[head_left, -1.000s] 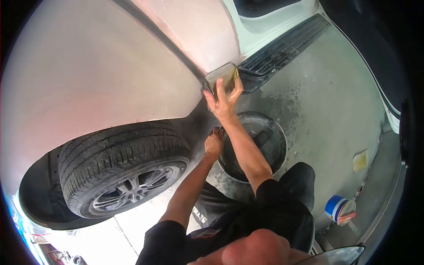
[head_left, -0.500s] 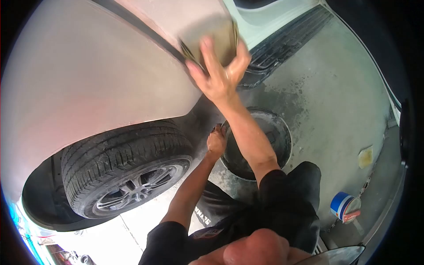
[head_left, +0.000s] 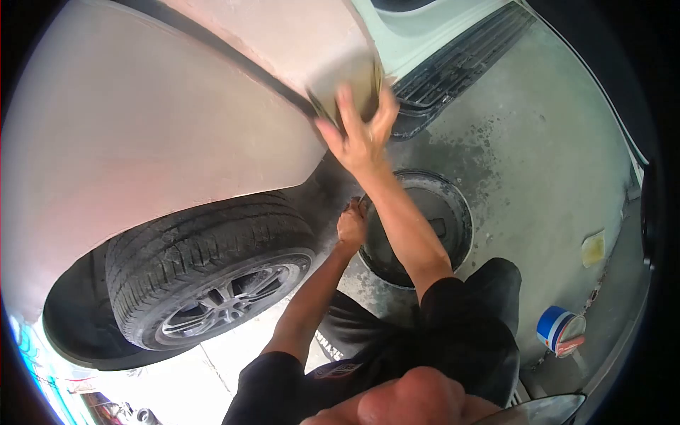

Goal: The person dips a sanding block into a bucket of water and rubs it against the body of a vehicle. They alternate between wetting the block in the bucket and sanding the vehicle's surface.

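My right hand [head_left: 360,142] is closed by its spread fingers over a greyish-tan sheet of sandpaper [head_left: 350,83], its sides folded up between thumb and fingers. The sheet lies flat against the lower edge of a pinkish-beige car door panel [head_left: 312,35], beside the seam with the fender [head_left: 163,127]; it is blurred. Lower down, my left hand [head_left: 351,227] is wrapped round the near-left rim of a round black bucket [head_left: 464,205]. Dark liquid and a dark lump show inside the bucket, partly hidden by my right forearm.
A tyre with a spoked wheel [head_left: 212,262] stands at lower left under the fender. The black ribbed running board [head_left: 460,64] extends to upper right. On the wet-spotted concrete floor lie a yellowish square pad [head_left: 593,248] and a blue-and-white tub [head_left: 556,329].
My right hand has slid the sandpaper a little down and to the right along the panel. My left hand stays on the bucket rim; the whole view has shifted slightly.
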The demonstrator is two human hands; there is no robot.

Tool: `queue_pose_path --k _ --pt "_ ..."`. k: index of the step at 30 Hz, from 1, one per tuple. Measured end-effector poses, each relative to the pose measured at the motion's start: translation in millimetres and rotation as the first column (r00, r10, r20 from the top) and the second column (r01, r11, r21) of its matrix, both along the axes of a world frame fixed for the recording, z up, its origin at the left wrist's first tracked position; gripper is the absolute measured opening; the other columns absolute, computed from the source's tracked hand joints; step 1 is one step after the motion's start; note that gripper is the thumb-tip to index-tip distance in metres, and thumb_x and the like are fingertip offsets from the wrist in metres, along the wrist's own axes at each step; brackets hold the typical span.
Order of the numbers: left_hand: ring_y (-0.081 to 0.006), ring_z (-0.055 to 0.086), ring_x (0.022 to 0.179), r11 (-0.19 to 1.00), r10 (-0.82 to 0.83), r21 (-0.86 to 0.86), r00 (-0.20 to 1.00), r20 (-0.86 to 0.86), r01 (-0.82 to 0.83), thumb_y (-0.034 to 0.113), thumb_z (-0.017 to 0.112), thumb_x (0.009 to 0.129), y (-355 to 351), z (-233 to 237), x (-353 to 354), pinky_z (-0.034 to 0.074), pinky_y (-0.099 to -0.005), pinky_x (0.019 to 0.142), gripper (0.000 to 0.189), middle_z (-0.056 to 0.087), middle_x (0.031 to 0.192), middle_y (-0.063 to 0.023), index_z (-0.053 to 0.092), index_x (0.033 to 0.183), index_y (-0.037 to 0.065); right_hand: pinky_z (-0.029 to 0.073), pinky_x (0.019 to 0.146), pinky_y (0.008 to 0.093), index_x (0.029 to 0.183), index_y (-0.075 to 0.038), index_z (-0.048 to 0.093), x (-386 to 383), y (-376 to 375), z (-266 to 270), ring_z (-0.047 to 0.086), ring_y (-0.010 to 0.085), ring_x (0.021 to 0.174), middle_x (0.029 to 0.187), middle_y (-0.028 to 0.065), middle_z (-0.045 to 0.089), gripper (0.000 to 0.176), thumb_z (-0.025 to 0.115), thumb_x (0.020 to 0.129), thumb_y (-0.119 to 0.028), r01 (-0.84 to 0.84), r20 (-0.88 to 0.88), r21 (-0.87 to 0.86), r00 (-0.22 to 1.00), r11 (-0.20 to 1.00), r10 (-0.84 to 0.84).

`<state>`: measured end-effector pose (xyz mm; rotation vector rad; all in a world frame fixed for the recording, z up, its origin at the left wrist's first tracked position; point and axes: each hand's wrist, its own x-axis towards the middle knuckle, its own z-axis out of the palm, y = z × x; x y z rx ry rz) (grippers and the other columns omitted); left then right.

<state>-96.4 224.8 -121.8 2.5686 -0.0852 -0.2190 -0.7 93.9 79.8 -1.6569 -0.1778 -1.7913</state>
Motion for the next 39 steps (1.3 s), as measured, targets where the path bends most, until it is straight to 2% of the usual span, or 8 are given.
queue_pose_path --k 4,8,13,20,26,30,36,39 --pt "-0.0507 0.067 0.098 0.999 -0.008 0.048 1.0 0.006 0.007 0.032 0.048 0.106 -1.5 11.4 -1.0 0.053 -0.0578 0.085 0.035 0.07 0.106 -0.0315 0.059 0.12 0.002 0.046 0.094 0.0512 0.144 -0.02 0.061 3.6 3.7 -54.6 0.051 0.0473 0.12 0.142 0.0343 0.043 0.077 0.088 0.074 -0.036 -0.029 -0.01 -0.008 1.0 1.0 0.029" --pt "-0.0522 0.067 0.096 1.0 -0.021 0.016 1.0 0.001 0.021 0.033 0.048 0.106 2.1 1.6 -4.8 0.053 -0.0587 0.084 0.035 0.069 0.107 -0.0329 0.059 0.12 0.002 0.045 0.099 0.0538 0.144 -0.011 0.06 -2.1 -8.6 57.3 0.043 0.0465 0.129 0.142 0.0301 0.034 0.065 0.081 0.087 -0.034 0.063 0.009 -0.056 0.998 0.996 -0.063" --pt "-0.0529 0.067 0.095 1.0 -0.01 0.012 0.999 0.035 0.009 0.032 0.049 0.106 -4.6 8.7 0.6 0.053 -0.0595 0.083 0.034 0.068 0.107 -0.0328 0.059 0.118 0.001 0.043 0.099 0.055 0.151 -0.026 0.052 13.8 13.8 -92.3 0.048 0.0466 0.124 0.142 0.0331 0.043 0.081 0.087 0.079 -0.037 -0.044 -0.039 0.035 0.998 0.998 0.045" --pt "-0.0525 0.067 0.095 0.997 -0.077 -0.011 0.994 0.072 0.078 0.03 0.048 0.106 8.0 -14.6 -0.9 0.053 -0.0597 0.083 0.032 0.069 0.105 -0.0313 0.059 0.114 0.001 0.04 0.105 0.0596 0.156 -0.018 0.04 -2.4 3.7 10.9 0.037 0.0502 0.133 0.144 0.0298 0.029 0.078 0.079 0.09 -0.032 -0.012 -0.037 -0.014 0.999 1.0 0.011" --pt "-0.0513 0.068 0.095 1.0 -0.024 0.006 0.999 0.032 0.023 0.03 0.048 0.106 0.2 9.0 0.4 0.054 -0.0586 0.083 0.033 0.07 0.104 -0.031 0.058 0.118 0.002 0.04 0.106 0.0622 0.159 -0.018 0.034 14.0 20.4 -98.6 0.035 0.0532 0.136 0.144 0.0304 0.029 0.078 0.075 0.094 -0.034 -0.062 -0.097 0.031 0.993 0.998 0.064" --pt "-0.0507 0.068 0.098 0.999 -0.035 0.004 0.999 0.003 0.035 0.032 0.047 0.106 0.3 7.5 -1.7 0.053 -0.0582 0.086 0.035 0.07 0.107 -0.0313 0.058 0.122 0.002 0.041 0.103 0.0591 0.15 -0.013 0.051 -1.8 -4.0 35.8 0.039 0.0489 0.132 0.143 0.0294 0.032 0.073 0.083 0.085 -0.026 -0.014 0.014 -0.019 1.0 1.0 0.014" --pt "-0.0504 0.068 0.098 1.0 0.005 0.018 1.0 -0.016 -0.005 0.033 0.047 0.107 -1.2 2.0 2.0 0.054 -0.0564 0.087 0.038 0.071 0.106 -0.0301 0.058 0.125 0.002 0.044 0.098 0.0509 0.138 -0.019 0.066 13.9 8.0 -78.7 0.047 0.0445 0.124 0.142 0.0295 0.041 0.071 0.091 0.073 -0.031 -0.013 -0.002 -0.022 1.0 1.0 0.013" --pt "-0.0502 0.069 0.097 0.999 -0.033 0.034 0.999 0.009 0.033 0.033 0.046 0.107 0.7 -2.4 1.3 0.055 -0.0561 0.086 0.038 0.071 0.105 -0.0295 0.059 0.124 0.001 0.044 0.101 0.0527 0.143 -0.011 0.061 1.4 -1.3 4.3 0.04 0.045 0.13 0.143 0.0305 0.031 0.068 0.086 0.082 -0.029 0.044 0.033 -0.065 0.999 0.997 -0.042"
